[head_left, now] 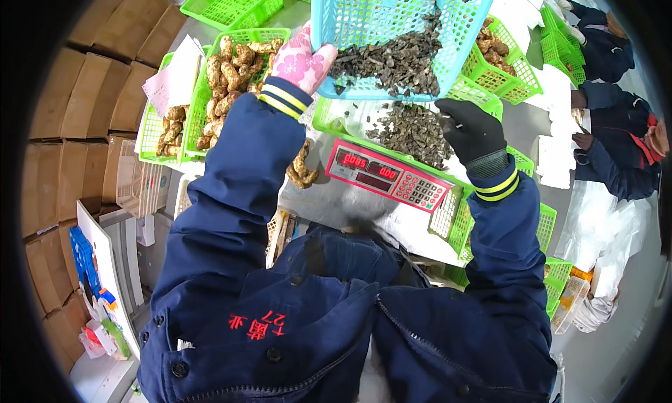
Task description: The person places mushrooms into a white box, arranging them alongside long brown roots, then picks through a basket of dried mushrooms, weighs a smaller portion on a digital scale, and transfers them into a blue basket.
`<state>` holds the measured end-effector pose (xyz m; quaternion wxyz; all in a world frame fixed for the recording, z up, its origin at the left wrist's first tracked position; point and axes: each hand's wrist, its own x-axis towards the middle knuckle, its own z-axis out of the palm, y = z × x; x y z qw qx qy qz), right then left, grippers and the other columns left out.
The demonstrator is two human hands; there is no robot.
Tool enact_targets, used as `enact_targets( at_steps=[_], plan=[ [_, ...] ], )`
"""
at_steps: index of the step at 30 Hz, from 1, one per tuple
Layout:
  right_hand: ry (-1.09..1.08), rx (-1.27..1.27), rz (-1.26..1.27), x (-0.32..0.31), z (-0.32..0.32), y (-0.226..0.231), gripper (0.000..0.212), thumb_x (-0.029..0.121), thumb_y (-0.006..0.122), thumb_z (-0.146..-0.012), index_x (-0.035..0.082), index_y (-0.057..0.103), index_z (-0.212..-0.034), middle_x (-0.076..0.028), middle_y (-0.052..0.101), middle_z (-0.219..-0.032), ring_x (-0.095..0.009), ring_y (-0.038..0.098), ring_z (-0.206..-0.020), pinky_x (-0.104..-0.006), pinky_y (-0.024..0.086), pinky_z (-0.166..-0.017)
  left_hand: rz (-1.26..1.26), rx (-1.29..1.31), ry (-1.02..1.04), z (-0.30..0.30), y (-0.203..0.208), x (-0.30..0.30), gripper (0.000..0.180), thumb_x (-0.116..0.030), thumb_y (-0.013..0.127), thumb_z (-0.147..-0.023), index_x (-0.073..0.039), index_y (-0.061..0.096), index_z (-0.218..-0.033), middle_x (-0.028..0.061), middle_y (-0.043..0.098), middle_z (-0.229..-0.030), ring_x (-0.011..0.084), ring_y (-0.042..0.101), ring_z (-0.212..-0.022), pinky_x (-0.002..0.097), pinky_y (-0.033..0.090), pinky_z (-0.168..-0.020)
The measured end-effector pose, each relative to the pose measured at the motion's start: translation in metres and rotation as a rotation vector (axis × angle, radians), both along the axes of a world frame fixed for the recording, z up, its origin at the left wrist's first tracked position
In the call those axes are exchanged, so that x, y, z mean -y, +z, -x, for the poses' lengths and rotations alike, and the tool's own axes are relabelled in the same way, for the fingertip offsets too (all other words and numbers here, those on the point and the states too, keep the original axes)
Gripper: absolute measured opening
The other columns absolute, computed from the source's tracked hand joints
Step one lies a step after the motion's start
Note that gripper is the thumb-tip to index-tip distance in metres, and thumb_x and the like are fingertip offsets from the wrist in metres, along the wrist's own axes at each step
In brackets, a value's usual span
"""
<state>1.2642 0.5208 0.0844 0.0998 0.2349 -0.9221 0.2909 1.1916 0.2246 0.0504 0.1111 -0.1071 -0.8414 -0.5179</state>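
Observation:
My left hand, in a pink flowered glove, grips the left side of a light-blue plastic basket. The basket tilts toward me, with dark shrivelled flakes gathered near its lower edge. Under that edge, more such flakes lie in a green basket, behind the keypad and lit display of a red digital scale. By the blue basket's lower right corner is my right hand, in a black glove, its fingers curled. Whether it touches the basket or pinches flakes cannot be made out.
Green baskets of brown knobbly mushroom-like pieces stand at left, another at right. One such clump lies on the table beside the scale. Cardboard boxes are stacked far left. Other people work at far right.

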Motion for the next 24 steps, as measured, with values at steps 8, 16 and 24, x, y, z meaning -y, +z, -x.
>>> enact_targets(
  at_steps=[8, 16, 24],
  plan=[
    [-0.287, 0.164, -0.403, 0.074, 0.037, 0.003, 0.066, 0.047, 0.06, -0.075, 0.015, 0.038, -0.128, -0.02, 0.047, -0.118, -0.035, 0.057, -0.096, -0.0433, 0.047, -0.08, 0.012, 0.038, 0.072, -0.011, 0.002, -0.012, 0.037, -0.02, 0.056, -0.079, -0.002, 0.053, -0.112, 0.015, 0.062, -0.091, 0.0263, 0.058, -0.084, 0.0356, 0.045, -0.075],
    [-0.238, 0.142, -0.177, 0.078, 0.058, -0.041, 0.033, 0.009, 0.065, -0.069, 0.017, 0.06, -0.101, -0.012, 0.052, -0.103, -0.031, 0.055, -0.093, -0.0409, 0.048, -0.078, 0.237, 0.072, 0.2, -0.023, 0.016, -0.026, 0.04, -0.018, 0.055, -0.079, -0.006, 0.051, -0.116, 0.0196, 0.062, -0.089, 0.0342, 0.059, -0.083, 0.0403, 0.046, -0.074],
    [-0.02, -0.039, -0.01, 0.038, 0.016, -0.036, 0.035, 0.006, 0.063, -0.063, 0.016, 0.063, -0.096, -0.011, 0.055, -0.097, -0.031, 0.057, -0.086, -0.0381, 0.048, -0.073, 0.174, 0.037, 0.289, -0.014, 0.021, -0.019, 0.037, -0.021, 0.056, -0.078, -0.005, 0.053, -0.112, 0.0167, 0.063, -0.084, 0.032, 0.061, -0.077, 0.0384, 0.047, -0.07]
  ],
)
